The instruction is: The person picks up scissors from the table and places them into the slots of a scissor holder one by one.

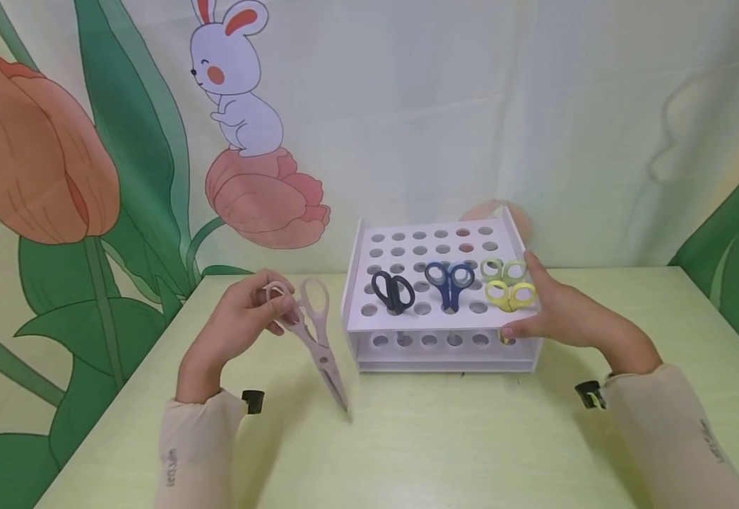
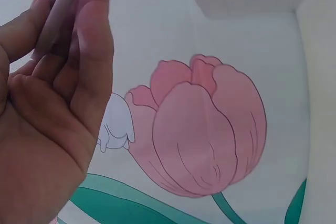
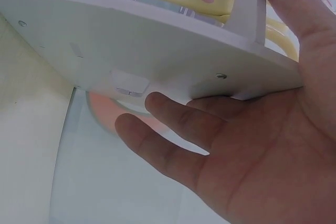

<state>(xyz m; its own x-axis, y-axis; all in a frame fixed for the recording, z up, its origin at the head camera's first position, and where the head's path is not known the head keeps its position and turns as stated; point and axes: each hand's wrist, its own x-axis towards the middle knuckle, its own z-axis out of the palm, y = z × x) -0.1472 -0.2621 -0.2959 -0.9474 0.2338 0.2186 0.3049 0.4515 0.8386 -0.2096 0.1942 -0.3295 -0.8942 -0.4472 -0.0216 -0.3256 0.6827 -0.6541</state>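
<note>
My left hand (image 1: 239,318) pinches one handle loop of large pale pink scissors (image 1: 318,346), which hang to the left of the rack with blades pointing down and slightly parted. The left wrist view shows only a strip of that handle (image 2: 56,22) between thumb and fingers. My right hand (image 1: 563,311) holds the right side of a white rack (image 1: 427,322) with rows of round holes, its thumb at the front edge and other fingers along the side panel. Black scissors (image 1: 396,297), dark blue scissors (image 1: 450,300), yellow scissors (image 1: 508,307) and light green scissors (image 1: 503,278) stand in the rack, loops up.
The rack stands on a light green table (image 1: 420,438), near its back edge. Right behind rises a backdrop (image 1: 408,127) printed with tulips and a rabbit. A lower shelf (image 1: 439,366) with holes runs beneath the rack's top plate.
</note>
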